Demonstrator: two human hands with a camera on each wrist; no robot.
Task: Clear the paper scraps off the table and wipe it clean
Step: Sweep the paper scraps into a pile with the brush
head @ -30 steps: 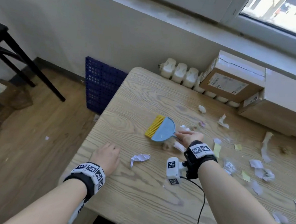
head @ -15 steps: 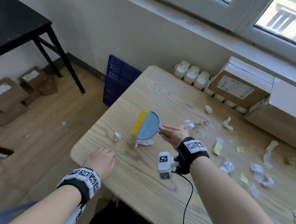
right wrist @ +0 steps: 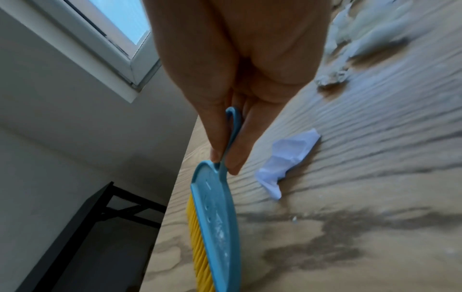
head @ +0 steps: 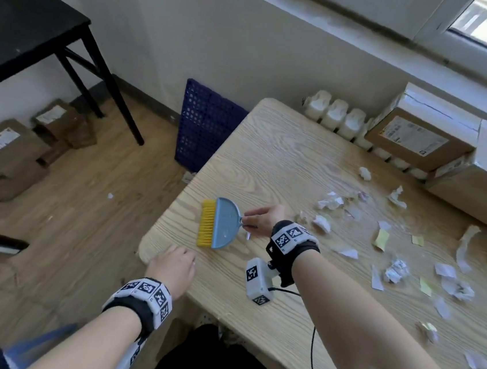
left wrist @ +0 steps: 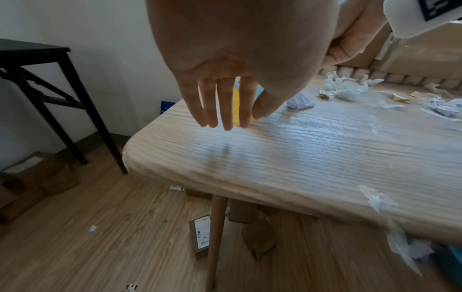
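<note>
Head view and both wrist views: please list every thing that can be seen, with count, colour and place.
table: one, light wood, centre and right.
brush: one, blue with yellow bristles, near the table's left edge.
paper scraps: many, white and yellow, mostly on the table's right half; a few on the floor.
cardboard box: one, brown, at the table's far edge under the window.
white bottles: a row, behind the table by the wall.
crate: one, blue, against the wall.
black table: one, far left.
floor boxes: several, brown, left floor.
left hand: at the table's near corner, fingers straight.
right hand: pinches the brush handle.
</note>
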